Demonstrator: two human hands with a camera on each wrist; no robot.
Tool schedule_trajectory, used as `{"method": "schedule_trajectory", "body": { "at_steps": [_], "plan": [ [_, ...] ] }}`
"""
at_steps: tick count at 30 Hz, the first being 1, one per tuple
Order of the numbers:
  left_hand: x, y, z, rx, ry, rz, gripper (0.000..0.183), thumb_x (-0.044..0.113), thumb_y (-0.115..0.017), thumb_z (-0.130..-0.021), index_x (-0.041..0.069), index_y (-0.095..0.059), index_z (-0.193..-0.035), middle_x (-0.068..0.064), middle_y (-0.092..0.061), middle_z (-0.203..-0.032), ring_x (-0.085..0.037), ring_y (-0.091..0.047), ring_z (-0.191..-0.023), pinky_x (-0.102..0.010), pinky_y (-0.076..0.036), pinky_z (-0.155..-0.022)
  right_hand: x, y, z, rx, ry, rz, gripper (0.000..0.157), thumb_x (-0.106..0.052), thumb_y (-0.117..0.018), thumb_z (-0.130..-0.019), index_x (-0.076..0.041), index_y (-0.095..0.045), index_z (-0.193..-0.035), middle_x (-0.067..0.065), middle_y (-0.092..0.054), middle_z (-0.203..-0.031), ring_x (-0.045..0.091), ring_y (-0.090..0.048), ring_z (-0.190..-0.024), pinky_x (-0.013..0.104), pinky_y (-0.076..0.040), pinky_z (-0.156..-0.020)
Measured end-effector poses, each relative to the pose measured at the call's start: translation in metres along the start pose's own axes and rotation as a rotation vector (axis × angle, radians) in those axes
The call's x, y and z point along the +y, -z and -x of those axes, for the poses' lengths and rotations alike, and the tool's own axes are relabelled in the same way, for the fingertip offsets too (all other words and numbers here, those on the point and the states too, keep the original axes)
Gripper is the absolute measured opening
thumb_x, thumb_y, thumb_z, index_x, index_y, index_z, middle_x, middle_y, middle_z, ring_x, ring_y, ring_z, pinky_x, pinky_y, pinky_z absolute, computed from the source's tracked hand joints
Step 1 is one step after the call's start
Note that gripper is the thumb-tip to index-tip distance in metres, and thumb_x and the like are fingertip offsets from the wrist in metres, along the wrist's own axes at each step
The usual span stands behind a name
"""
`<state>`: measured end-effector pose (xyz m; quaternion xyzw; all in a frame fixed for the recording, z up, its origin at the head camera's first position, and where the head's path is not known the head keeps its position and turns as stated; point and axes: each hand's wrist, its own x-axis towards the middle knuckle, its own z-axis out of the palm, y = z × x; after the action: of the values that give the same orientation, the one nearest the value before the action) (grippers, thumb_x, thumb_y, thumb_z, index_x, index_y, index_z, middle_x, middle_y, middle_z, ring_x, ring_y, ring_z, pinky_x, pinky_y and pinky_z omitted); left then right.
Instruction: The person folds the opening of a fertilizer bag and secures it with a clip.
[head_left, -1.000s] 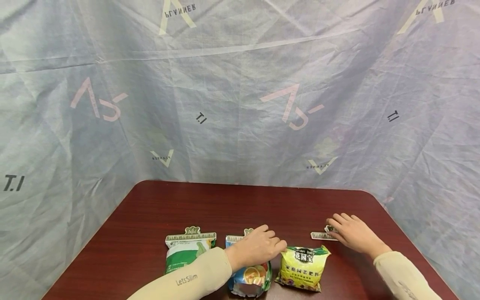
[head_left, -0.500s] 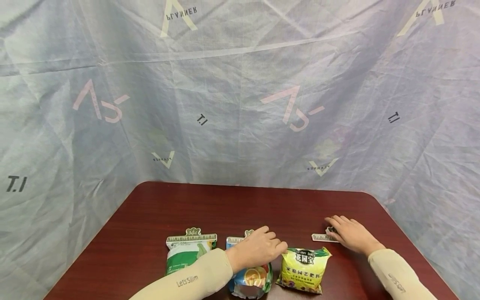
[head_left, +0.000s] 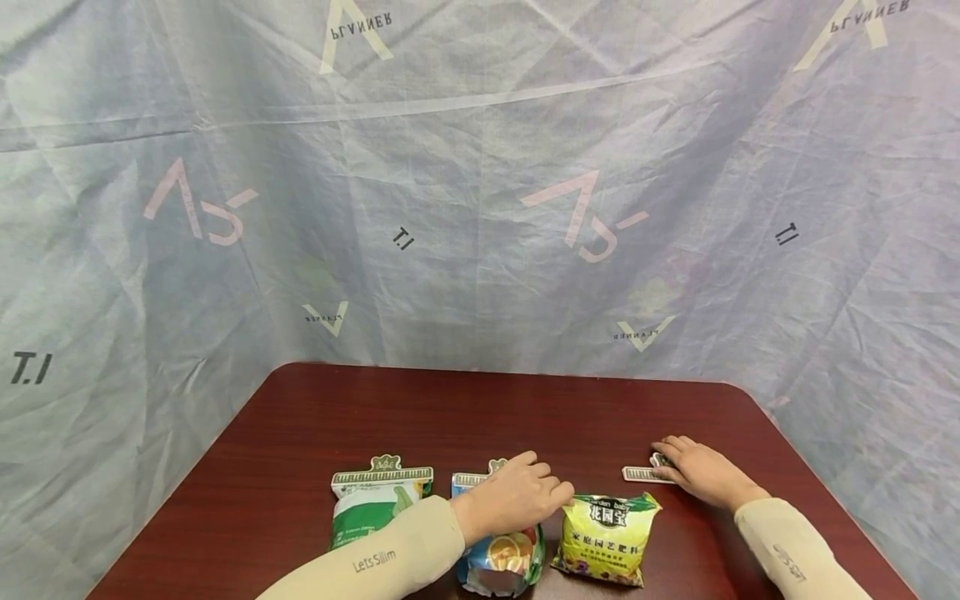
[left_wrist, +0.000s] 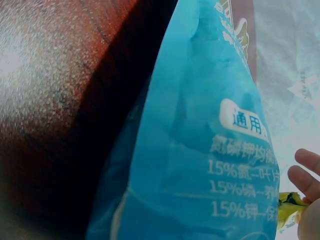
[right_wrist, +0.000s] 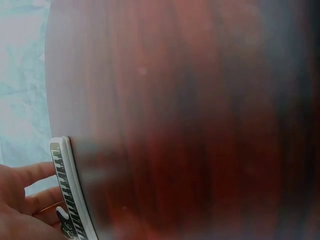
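In the head view, my left hand (head_left: 517,496) reaches across a blue pouch (head_left: 506,554) and pinches the top left corner of a yellow-green fertilizer bag (head_left: 606,537). The left wrist view shows its fingertips (left_wrist: 302,180) at that bag's green corner (left_wrist: 287,207), beyond the blue pouch (left_wrist: 200,150). Further right, my right hand (head_left: 708,475) grips the handle of a bag clip (head_left: 641,474) with a piano-key pattern. Seen from the right wrist, the clip (right_wrist: 70,190) stands against the fingers of the right hand (right_wrist: 25,205).
A green and white bag (head_left: 367,510), closed by a similar clip (head_left: 382,473), lies at the left, partly under my left sleeve (head_left: 390,550). Another clip (head_left: 468,479) sits on the blue pouch. The dark red table (head_left: 480,408) ends at a grey cloth backdrop (head_left: 465,208).
My right hand has settled slightly lower and to the right around the clip, its fingers drawn closer to the handle. My left hand and the bags hold their places.
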<state>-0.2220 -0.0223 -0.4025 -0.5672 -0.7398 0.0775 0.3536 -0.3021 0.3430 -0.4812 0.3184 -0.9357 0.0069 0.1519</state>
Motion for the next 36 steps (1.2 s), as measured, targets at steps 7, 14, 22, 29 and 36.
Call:
{"method": "schedule_trajectory", "body": {
  "at_steps": [7, 14, 22, 29, 36],
  "plan": [
    [0.000, 0.002, 0.000, -0.009, 0.002, 0.006, 0.019, 0.024, -0.040, -0.098, 0.020, -0.049, -0.081, 0.013, -0.046, -0.060, -0.008, -0.022, -0.054, -0.026, -0.017, -0.059, 0.006, -0.001, -0.002, 0.053, 0.079, -0.023, 0.030, -0.035, -0.064, -0.084, -0.007, -0.062, -0.094, 0.000, -0.056, -0.092, 0.019, -0.054, -0.086, 0.037, -0.046, -0.074],
    [0.000, 0.002, 0.000, -0.006, 0.002, 0.002, 0.018, 0.024, -0.041, -0.097, 0.020, -0.050, -0.082, 0.013, -0.049, -0.061, -0.008, -0.022, -0.054, -0.026, -0.018, -0.059, 0.006, -0.001, -0.001, 0.054, 0.096, -0.041, 0.022, -0.035, -0.064, -0.084, -0.015, -0.055, -0.086, -0.008, -0.049, -0.084, 0.012, -0.047, -0.080, 0.032, -0.044, -0.068],
    [0.000, 0.001, 0.000, 0.003, 0.004, 0.008, 0.018, 0.023, -0.042, -0.097, 0.019, -0.050, -0.082, 0.013, -0.048, -0.062, -0.007, -0.022, -0.055, -0.026, -0.019, -0.058, 0.003, 0.005, -0.001, 0.026, 0.029, -0.113, 0.024, -0.039, -0.062, -0.085, -0.019, -0.049, -0.085, -0.013, -0.044, -0.081, 0.004, -0.045, -0.075, 0.028, -0.042, -0.063],
    [0.000, 0.000, 0.000, 0.001, 0.009, 0.008, 0.019, 0.023, -0.041, -0.097, 0.019, -0.049, -0.080, 0.013, -0.047, -0.060, -0.008, -0.022, -0.054, -0.026, -0.018, -0.059, 0.002, 0.009, -0.001, 0.001, 0.014, -0.141, 0.025, -0.041, -0.061, -0.085, -0.020, -0.048, -0.087, -0.015, -0.046, -0.081, 0.002, -0.047, -0.072, 0.027, -0.042, -0.060],
    [0.001, 0.000, 0.000, 0.003, 0.003, 0.000, 0.020, 0.023, -0.040, -0.097, 0.020, -0.049, -0.080, 0.013, -0.047, -0.060, -0.008, -0.020, -0.055, -0.026, -0.019, -0.059, -0.002, 0.014, -0.001, 0.019, 0.047, -0.137, 0.024, -0.036, -0.066, -0.082, -0.021, -0.047, -0.086, -0.015, -0.046, -0.082, -0.001, -0.044, -0.070, 0.025, -0.041, -0.057]
  ]
}}
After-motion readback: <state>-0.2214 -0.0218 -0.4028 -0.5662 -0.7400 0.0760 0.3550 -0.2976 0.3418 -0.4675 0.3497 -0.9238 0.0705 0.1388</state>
